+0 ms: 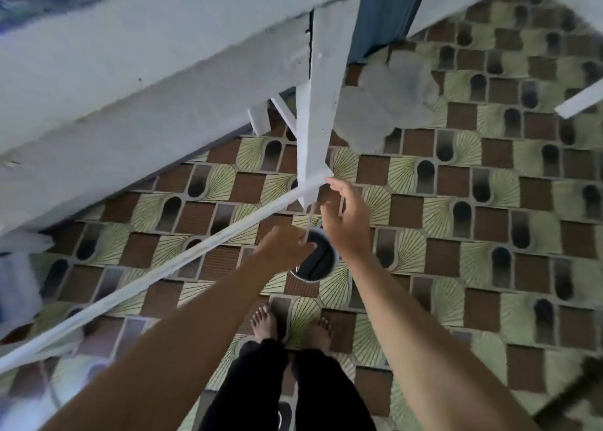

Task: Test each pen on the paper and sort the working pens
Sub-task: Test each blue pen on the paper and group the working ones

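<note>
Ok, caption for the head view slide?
Left hand and right hand meet at a dark cup beside a white table leg, over patterned floor.

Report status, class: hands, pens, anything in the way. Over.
Left hand grips dark round cup at rim. Right hand above cup, grip unclear. One pale pen, blurred; no paper in view. White table leg close ahead of hands.

White-painted wooden table (130, 81) stands before me on patterned floor (489, 235); grey patch (385, 111) beside its leg (323, 88), blue cloth (381, 13) behind.
</note>
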A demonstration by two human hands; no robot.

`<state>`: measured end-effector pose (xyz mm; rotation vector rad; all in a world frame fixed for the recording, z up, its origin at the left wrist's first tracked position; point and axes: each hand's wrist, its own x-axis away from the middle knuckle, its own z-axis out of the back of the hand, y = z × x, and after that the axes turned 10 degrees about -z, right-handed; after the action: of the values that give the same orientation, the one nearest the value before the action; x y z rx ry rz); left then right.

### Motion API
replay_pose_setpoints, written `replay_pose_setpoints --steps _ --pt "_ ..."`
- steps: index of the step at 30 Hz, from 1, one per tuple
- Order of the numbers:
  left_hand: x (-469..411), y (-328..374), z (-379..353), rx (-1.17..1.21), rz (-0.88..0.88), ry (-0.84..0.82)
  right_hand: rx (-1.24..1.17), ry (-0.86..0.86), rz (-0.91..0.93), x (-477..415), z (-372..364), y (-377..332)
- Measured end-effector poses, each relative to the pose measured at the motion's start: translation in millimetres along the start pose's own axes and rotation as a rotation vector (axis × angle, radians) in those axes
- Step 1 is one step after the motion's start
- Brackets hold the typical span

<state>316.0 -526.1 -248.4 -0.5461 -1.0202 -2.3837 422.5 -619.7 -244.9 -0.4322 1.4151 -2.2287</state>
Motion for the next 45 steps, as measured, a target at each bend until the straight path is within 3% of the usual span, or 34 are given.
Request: replay_pose_setpoints --steps 14,19,23,33,39,42,45 --pt "-196.1 -166.5 -212.9 -0.267 0.009 -0.166 -0.014 0.077 -0.165 -13.6 -117.8 262.9" --pt "-225.3 -199.7 -244.6 -0.271 -0.052 -0.194 0.020 0.076 -0.210 -10.2 -137.9 306.6" --pt "-223.9 -202.7 -240.2 -0.278 -0.054 -0.091 0.003 0.100 -0.224 -7.5 -144.0 310.6" --pt "-146.2 -127.8 -149.6 -0.008 -0.104 0.274 -0.041 0.064 -0.221 5.7 -98.6 210.1" --pt "-43.6 -51.1 -33.8 0.072 -0.194 0.478 -0.033 -0.161 -0.237 6.8 -14.5 71.2" --pt "12.8 -12.7 27.2 -0.036 -0.246 0.496 -0.005 -0.239 -0.221 7.7 19.8 -9.6" --pt "69.4 22.2 85.0 0.022 -0.237 0.537 0.006 -0.281 -0.128 8.9 45.0 -96.4"
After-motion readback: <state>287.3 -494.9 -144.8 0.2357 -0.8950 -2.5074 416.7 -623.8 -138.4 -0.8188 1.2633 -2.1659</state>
